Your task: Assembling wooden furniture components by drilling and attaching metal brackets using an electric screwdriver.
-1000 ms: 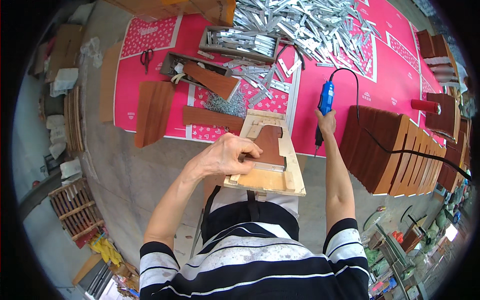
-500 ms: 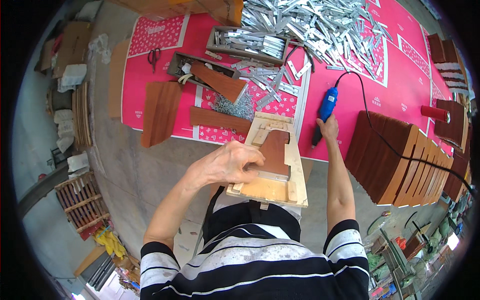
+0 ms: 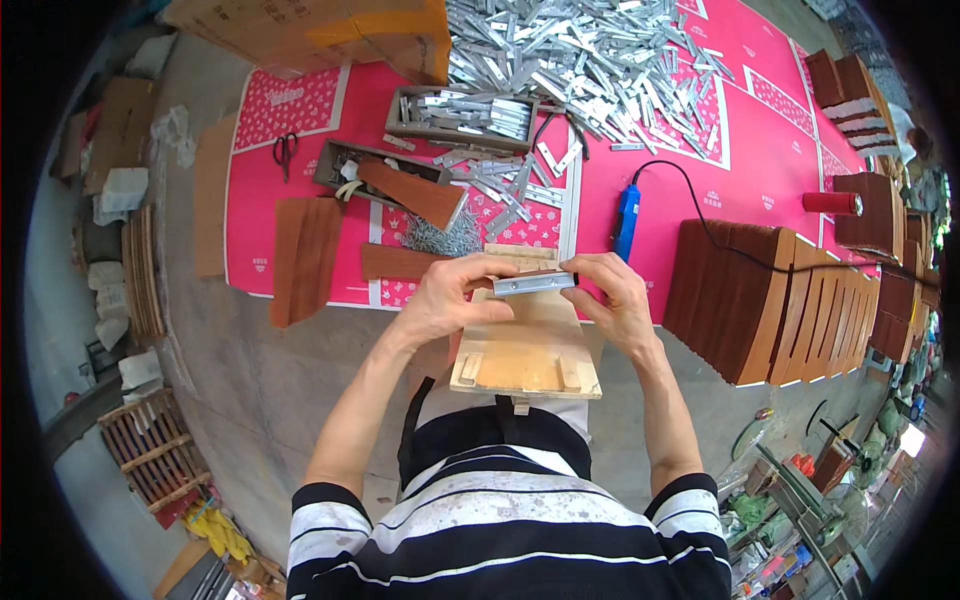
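Above the wooden jig board [image 3: 522, 345], a brown wooden panel is raised and tilted, with the metal strip [image 3: 535, 284] on its edge facing me. My left hand [image 3: 452, 292] closes on the panel's left end, and my right hand [image 3: 618, 300] grips its right end with thumb and fingers. Most of the panel is hidden behind the strip. The jig has small wooden blocks near its front corners. Just beyond my right hand, a blue corded electric screwdriver [image 3: 627, 220] lies on the pink table cover [image 3: 745, 210].
A pile of metal strips [image 3: 590, 70] covers the far table, beside a filled box [image 3: 400, 110]. Screws [image 3: 442, 232] and loose panels [image 3: 305, 255] lie to the left, with scissors [image 3: 285, 155]. Stacked panels [image 3: 735, 300] stand right, under the black cord. A cardboard box [image 3: 320, 35] stands far left.
My right hand has let go of the electric screwdriver and come over to the panel. The panel has been lifted out of the jig and tilted up between both hands.
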Available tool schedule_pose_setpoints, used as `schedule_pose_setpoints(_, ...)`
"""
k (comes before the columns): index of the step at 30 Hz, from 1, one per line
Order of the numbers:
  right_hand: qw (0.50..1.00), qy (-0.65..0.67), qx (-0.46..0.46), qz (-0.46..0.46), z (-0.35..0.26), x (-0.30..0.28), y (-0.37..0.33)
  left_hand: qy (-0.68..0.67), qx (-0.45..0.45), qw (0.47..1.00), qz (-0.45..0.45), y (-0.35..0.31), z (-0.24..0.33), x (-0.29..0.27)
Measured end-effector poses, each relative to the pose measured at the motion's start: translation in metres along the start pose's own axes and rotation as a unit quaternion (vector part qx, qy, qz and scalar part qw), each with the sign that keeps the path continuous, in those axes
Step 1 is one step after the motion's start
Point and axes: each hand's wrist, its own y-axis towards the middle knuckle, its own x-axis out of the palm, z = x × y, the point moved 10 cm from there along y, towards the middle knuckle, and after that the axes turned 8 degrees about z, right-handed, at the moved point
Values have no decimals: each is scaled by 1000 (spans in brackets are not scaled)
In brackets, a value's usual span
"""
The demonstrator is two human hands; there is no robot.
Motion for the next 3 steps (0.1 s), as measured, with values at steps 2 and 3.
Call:
schedule_pose_setpoints(2,991,-95,-76,60,-27,-9,5,73,31,997,-3,0,0,2)
schedule_pose_setpoints(3,983,-136,-109,64,-36,-8,6,144,59,988,-5,2,4,8)
